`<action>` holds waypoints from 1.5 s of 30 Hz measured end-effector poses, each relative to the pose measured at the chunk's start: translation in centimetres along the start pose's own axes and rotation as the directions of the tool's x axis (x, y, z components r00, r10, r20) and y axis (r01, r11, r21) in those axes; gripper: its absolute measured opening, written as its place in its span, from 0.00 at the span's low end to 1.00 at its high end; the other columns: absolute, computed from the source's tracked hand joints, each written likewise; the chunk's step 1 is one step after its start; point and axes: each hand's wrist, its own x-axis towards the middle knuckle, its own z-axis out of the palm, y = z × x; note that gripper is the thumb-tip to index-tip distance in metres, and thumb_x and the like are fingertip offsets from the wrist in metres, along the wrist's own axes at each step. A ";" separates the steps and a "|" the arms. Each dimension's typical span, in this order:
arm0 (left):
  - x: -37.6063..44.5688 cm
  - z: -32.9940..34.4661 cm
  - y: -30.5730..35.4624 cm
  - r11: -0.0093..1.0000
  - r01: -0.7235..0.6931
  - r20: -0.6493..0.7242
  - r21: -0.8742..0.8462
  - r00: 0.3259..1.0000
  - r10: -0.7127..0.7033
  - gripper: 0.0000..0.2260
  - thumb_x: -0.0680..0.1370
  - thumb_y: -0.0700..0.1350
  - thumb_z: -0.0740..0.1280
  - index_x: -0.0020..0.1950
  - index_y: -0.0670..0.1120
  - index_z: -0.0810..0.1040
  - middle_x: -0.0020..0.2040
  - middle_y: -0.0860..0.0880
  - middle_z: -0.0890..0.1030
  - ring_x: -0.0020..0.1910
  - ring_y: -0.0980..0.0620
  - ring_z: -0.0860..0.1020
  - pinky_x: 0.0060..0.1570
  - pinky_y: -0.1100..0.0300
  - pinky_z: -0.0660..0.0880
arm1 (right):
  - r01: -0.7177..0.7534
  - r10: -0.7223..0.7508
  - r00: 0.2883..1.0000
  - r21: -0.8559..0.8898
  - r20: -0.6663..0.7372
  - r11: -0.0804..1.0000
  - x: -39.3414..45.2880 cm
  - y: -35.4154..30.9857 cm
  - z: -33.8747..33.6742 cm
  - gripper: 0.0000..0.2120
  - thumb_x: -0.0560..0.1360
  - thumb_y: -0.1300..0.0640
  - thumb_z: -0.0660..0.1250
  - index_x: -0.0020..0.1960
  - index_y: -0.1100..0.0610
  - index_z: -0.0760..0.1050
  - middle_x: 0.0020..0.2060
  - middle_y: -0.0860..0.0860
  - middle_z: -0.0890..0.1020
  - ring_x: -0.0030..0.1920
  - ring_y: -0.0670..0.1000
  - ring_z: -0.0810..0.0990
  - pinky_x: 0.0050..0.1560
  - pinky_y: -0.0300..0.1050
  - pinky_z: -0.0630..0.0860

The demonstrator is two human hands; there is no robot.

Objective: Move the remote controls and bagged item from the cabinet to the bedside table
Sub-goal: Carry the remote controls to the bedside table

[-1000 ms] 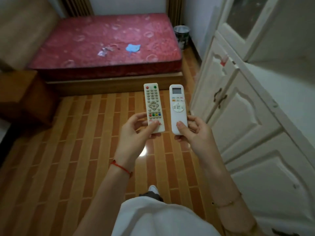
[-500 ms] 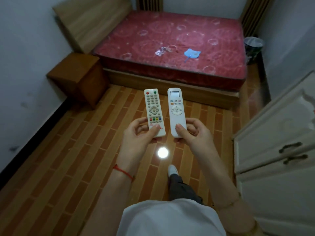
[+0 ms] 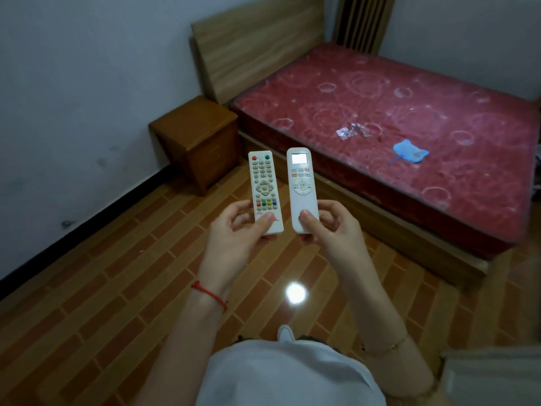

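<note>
The left hand [image 3: 234,227] grips the lower end of a white TV remote [image 3: 265,191], thumb pressed on its face near the bottom, fingers curled behind it. The right hand [image 3: 330,227] grips the lower end of a white air-conditioner remote [image 3: 301,189] the same way, thumb on the front, fingers wrapped behind. Both remotes are held upright, faces toward the camera, just beside each other with a narrow gap between them. The TV remote carries rows of grey keys and a row of coloured keys; the air-conditioner remote has a small display at its top and a round pad below.

A wooden bedside table [image 3: 196,133] stands beyond the remotes, against the wall, touching the bed frame. The bed carries a bare red mattress [image 3: 395,118], on which lie a crumpled clear wrapper [image 3: 351,131] and a blue item [image 3: 409,153]. The bagged item cannot be identified. A red string bracelet [image 3: 209,294] circles the left wrist.
</note>
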 end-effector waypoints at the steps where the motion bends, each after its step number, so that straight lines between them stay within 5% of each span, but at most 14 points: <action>1: 1.2 0.3 0.3 1.000 0.003 -0.020 -0.007 1.000 -0.003 0.20 0.75 0.43 0.72 0.66 0.46 0.74 0.54 0.50 0.84 0.48 0.55 0.85 0.42 0.63 0.81 | -0.002 0.002 1.000 -0.002 0.021 1.000 1.7 -0.4 0.0 0.13 0.76 0.58 0.69 0.59 0.58 0.73 0.47 0.51 0.86 0.42 0.47 0.86 0.37 0.35 0.79; 10: 12.5 1.2 1.7 0.999 0.032 -0.151 -0.021 0.988 -0.034 0.19 0.76 0.44 0.71 0.66 0.48 0.73 0.50 0.54 0.83 0.44 0.63 0.84 0.37 0.69 0.79 | -0.028 0.037 0.987 -0.056 0.159 0.998 15.2 -1.7 2.0 0.14 0.76 0.57 0.70 0.60 0.58 0.73 0.47 0.51 0.86 0.41 0.47 0.85 0.36 0.33 0.77; 21: 33.0 -3.0 5.5 0.997 0.028 -0.258 -0.071 0.965 -0.045 0.20 0.76 0.43 0.72 0.66 0.45 0.74 0.53 0.50 0.84 0.46 0.53 0.86 0.39 0.66 0.80 | -0.019 0.043 0.964 -0.096 0.261 0.995 36.1 -4.6 10.6 0.15 0.76 0.57 0.69 0.61 0.59 0.73 0.47 0.53 0.86 0.36 0.45 0.84 0.35 0.33 0.77; 45: 69.5 -9.8 12.7 0.983 0.123 -0.418 -0.134 0.893 -0.168 0.16 0.76 0.43 0.71 0.63 0.47 0.75 0.51 0.52 0.83 0.43 0.54 0.86 0.38 0.66 0.81 | -0.079 0.122 0.895 -0.117 0.430 0.990 74.4 -9.1 26.3 0.15 0.76 0.58 0.69 0.60 0.61 0.73 0.47 0.55 0.86 0.35 0.47 0.84 0.34 0.35 0.77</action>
